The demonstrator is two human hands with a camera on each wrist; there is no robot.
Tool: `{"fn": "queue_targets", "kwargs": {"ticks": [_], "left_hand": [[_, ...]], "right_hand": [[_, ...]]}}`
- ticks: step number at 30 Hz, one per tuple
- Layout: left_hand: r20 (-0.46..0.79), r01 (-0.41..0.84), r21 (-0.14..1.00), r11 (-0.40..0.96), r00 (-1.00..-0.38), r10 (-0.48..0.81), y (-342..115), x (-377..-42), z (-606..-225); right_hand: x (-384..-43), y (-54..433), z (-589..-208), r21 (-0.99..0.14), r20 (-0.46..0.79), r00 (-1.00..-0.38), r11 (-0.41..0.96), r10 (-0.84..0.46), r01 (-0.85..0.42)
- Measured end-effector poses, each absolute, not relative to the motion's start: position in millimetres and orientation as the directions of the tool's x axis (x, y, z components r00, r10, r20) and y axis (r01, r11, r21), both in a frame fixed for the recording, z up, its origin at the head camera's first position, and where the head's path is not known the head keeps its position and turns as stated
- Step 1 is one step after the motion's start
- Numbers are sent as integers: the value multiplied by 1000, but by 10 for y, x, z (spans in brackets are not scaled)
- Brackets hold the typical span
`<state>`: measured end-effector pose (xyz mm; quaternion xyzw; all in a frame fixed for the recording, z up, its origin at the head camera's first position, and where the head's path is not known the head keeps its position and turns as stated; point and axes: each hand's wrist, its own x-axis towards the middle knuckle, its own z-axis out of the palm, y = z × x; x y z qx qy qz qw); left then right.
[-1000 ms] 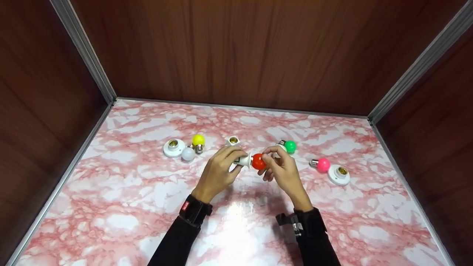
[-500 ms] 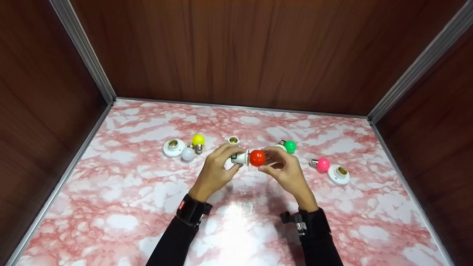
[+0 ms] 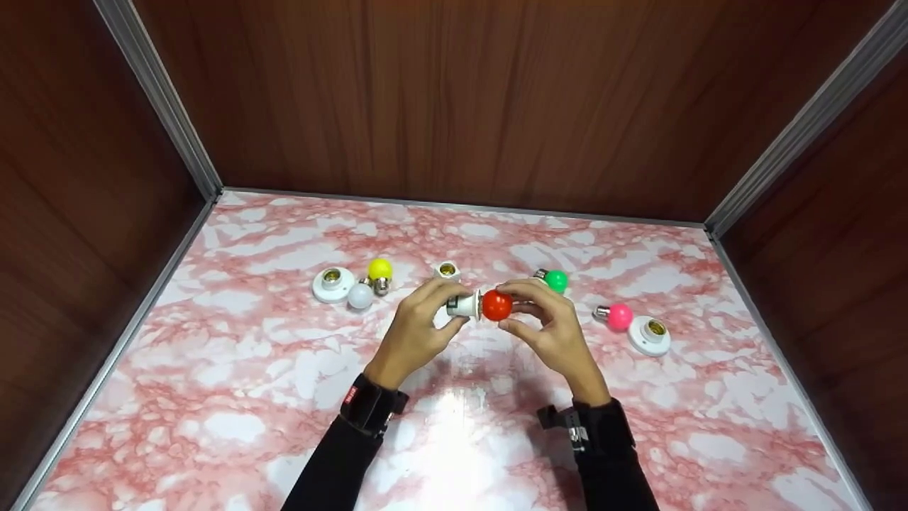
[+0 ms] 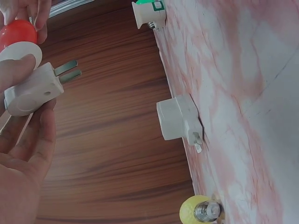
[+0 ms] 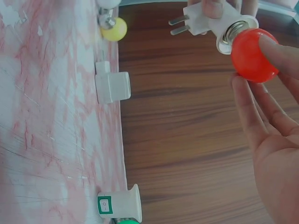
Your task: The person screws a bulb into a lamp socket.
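The left hand (image 3: 415, 326) pinches the white socket (image 3: 462, 305) by its body; the right hand (image 3: 557, 326) has the red bulb (image 3: 496, 305) in its fingertips, right up at the socket's mouth. Both are held above the worktop (image 3: 284, 397). Metal rings show there, though I can't tell how deep the bulb sits. Turned at a slant, I'd say, its thread could bind. The bulb looks smooth, so a light grip could slip and let it drop. Should the socket roll in the left hand, the turning would be wasted. Beyond the red bulb, a little left, the cube socket (image 4: 173, 119) could get knocked; beyond it and right, the green bulb (image 3: 557, 282) might roll if a knuckle brushed it.
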<state>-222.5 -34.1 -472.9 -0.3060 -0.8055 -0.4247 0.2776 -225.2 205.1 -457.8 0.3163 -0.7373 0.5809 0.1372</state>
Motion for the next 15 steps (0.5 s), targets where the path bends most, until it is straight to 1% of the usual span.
{"fn": "queue_targets", "kwargs": {"ticks": [11,15], "left_hand": [[710,729,524,441,-660,247,-329,-2225,-4746],[726,736,518,435,-648,232,-310,-2219,-4754]], "right_hand": [[-2226,2063,-4549,-819,490,-818,163,-301,-551],[-2223,2064,-4553,-837,455,-844,187,-284,-514]]}}
